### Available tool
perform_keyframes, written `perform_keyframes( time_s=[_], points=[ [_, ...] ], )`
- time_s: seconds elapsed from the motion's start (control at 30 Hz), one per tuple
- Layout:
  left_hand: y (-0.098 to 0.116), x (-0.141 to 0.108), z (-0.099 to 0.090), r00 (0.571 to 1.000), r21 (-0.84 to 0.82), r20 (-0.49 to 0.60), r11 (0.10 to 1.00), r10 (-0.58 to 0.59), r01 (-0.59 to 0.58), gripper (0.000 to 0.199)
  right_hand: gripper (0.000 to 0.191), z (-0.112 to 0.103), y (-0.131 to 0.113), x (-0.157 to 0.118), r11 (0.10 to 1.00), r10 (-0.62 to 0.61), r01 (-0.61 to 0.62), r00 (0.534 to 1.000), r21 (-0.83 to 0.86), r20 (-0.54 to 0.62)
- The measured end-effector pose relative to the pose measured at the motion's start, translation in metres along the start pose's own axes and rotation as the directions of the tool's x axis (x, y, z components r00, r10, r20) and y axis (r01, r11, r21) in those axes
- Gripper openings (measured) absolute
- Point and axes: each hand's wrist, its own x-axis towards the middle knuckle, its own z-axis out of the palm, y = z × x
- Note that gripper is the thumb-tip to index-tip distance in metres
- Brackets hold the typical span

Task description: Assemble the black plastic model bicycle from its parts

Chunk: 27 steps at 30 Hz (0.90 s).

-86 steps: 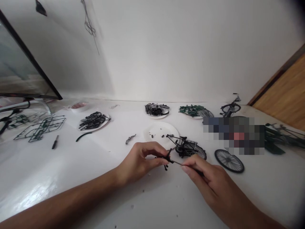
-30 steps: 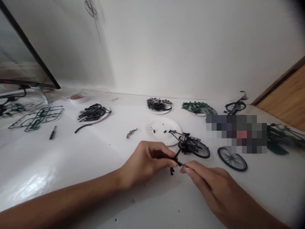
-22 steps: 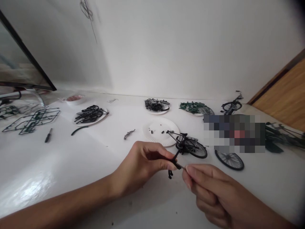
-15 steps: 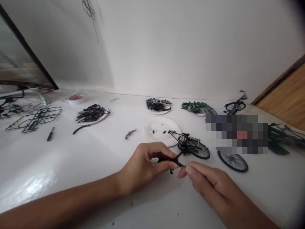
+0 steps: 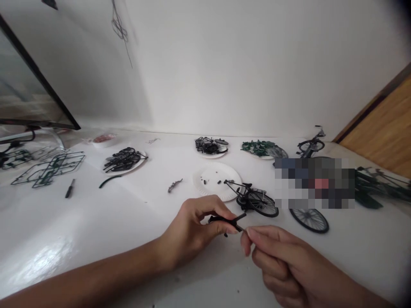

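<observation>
Between thumb and fingers, my left hand (image 5: 192,229) grips a small black model-bicycle part (image 5: 238,219) with slim arms sticking out. My right hand (image 5: 279,252) pinches a thin piece (image 5: 244,231) at that part's right end; whether the two are joined I cannot tell. Just beyond my hands stands a partly built black model bicycle (image 5: 253,199) with a rear wheel, saddle and rack, its front end reaching over a white paper plate (image 5: 201,194). A few tiny black bits lie on that plate. A loose spoked wheel (image 5: 310,220) lies to the right.
Farther back are plates of black parts (image 5: 123,160), more dark parts with wheels (image 5: 210,146) and green parts (image 5: 261,148). At left lie a screwdriver (image 5: 69,189), a curved strip (image 5: 109,180) and green sprue frames (image 5: 51,169). Another model bicycle (image 5: 311,145) stands back right.
My right hand has shifted slightly down, and its lower fingers now show curled. The black part stays in my left hand, now angled differently. The camera view has tilted a little.
</observation>
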Motion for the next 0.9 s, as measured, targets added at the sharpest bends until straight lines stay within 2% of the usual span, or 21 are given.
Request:
perform_keyframes(
  time_s=[0.03, 0.07, 0.13, 0.17, 0.2, 0.23, 0.27, 0.3, 0.33, 0.37, 0.4, 0.43, 0.47, 0.5, 0.57, 0.6, 0.63, 0.7, 0.77, 0.83, 0.9],
  points=[
    [-0.001, 0.001, -0.001, 1.000, 0.000, 0.003, 1.000, -0.020, 0.020, 0.012, 0.031, -0.001, 0.001, 0.001, 0.988, -0.096, 0.089, 0.994, -0.123, -0.057],
    [-0.002, 0.002, -0.001, 0.998, -0.026, 0.007, 0.998, -0.060, 0.061, 0.013, 0.032, -0.002, 0.001, 0.002, 0.939, -0.224, 0.183, 0.968, -0.293, -0.114],
    [-0.004, 0.003, 0.000, 0.988, -0.128, 0.020, 0.980, -0.153, 0.155, 0.015, 0.032, -0.004, 0.004, 0.004, 0.713, -0.475, 0.295, 0.871, -0.636, -0.129],
    [-0.004, 0.003, 0.002, 0.982, -0.181, 0.030, 0.965, -0.187, 0.189, 0.016, 0.032, -0.005, 0.004, 0.004, 0.586, -0.548, 0.307, 0.832, -0.750, -0.087],
    [-0.004, 0.002, 0.004, 0.977, -0.223, 0.035, 0.952, -0.209, 0.211, 0.016, 0.032, -0.005, 0.005, 0.004, 0.495, -0.579, 0.312, 0.814, -0.811, -0.040],
    [-0.003, 0.000, 0.006, 0.975, -0.249, 0.035, 0.943, -0.220, 0.221, 0.016, 0.033, -0.005, 0.004, 0.003, 0.471, -0.578, 0.312, 0.815, -0.825, -0.022],
    [-0.001, -0.002, 0.008, 0.975, -0.256, 0.021, 0.941, -0.221, 0.219, 0.016, 0.033, -0.003, 0.004, 0.001, 0.527, -0.544, 0.303, 0.838, -0.794, -0.042],
    [0.002, -0.005, 0.010, 0.977, -0.240, 0.002, 0.949, -0.212, 0.206, 0.015, 0.034, -0.002, 0.003, -0.001, 0.655, -0.468, 0.277, 0.879, -0.703, -0.090],
    [0.004, -0.007, 0.011, 0.982, -0.198, -0.018, 0.963, -0.187, 0.180, 0.014, 0.035, 0.000, 0.002, -0.003, 0.816, -0.334, 0.210, 0.932, -0.539, -0.141],
    [0.007, -0.010, 0.012, 0.989, -0.137, -0.038, 0.981, -0.143, 0.136, 0.012, 0.036, 0.003, 0.001, -0.005, 0.936, -0.167, 0.109, 0.974, -0.334, -0.150],
    [0.009, -0.012, 0.011, 0.995, -0.066, -0.049, 0.995, -0.082, 0.079, 0.010, 0.036, 0.005, -0.001, -0.007, 0.990, -0.015, -0.003, 0.992, -0.144, -0.125],
    [0.011, -0.013, 0.011, 0.999, 0.005, -0.046, 1.000, -0.018, 0.018, 0.008, 0.036, 0.007, -0.001, -0.008, 0.996, 0.090, -0.091, 0.993, -0.009, -0.079],
    [0.012, -0.013, 0.010, 0.999, 0.061, -0.039, 0.998, 0.038, -0.035, 0.007, 0.036, 0.008, -0.002, -0.008, 0.990, 0.133, -0.131, 0.990, 0.053, -0.039],
    [0.011, -0.013, 0.009, 0.997, 0.093, -0.035, 0.993, 0.072, -0.069, 0.008, 0.037, 0.009, -0.002, -0.008, 0.993, 0.109, -0.107, 0.993, 0.049, -0.045],
    [0.009, -0.011, 0.007, 0.997, 0.088, -0.039, 0.994, 0.068, -0.065, 0.010, 0.037, 0.010, -0.001, -0.006, 0.987, -0.090, 0.070, 0.986, -0.145, -0.139],
    [0.008, -0.010, 0.007, 0.998, 0.062, -0.045, 0.998, 0.034, -0.031, 0.011, 0.036, 0.010, 0.000, -0.004, 0.932, -0.240, 0.173, 0.954, -0.318, -0.182],
    [0.006, -0.009, 0.008, 0.998, 0.026, -0.055, 1.000, -0.009, 0.011, 0.012, 0.034, 0.009, 0.001, -0.003, 0.825, -0.390, 0.250, 0.901, -0.507, -0.190],
    [0.004, -0.008, 0.010, 0.992, -0.053, -0.067, 0.993, -0.105, 0.101, 0.015, 0.030, 0.006, 0.004, -0.001, 0.542, -0.582, 0.289, 0.807, -0.789, -0.104],
    [0.003, -0.009, 0.012, 0.981, -0.117, -0.072, 0.978, -0.183, 0.173, 0.017, 0.029, 0.003, 0.005, -0.001, 0.338, -0.636, 0.267, 0.771, -0.903, -0.011],
    [0.003, -0.009, 0.013, 0.972, -0.154, -0.065, 0.964, -0.227, 0.215, 0.018, 0.026, 0.000, 0.007, -0.002, 0.246, -0.674, 0.242, 0.739, -0.939, 0.014],
    [0.004, -0.010, 0.013, 0.970, -0.166, -0.056, 0.960, -0.238, 0.226, 0.018, 0.026, -0.002, 0.009, -0.002, 0.199, -0.697, 0.231, 0.716, -0.952, 0.028]
  ],
)
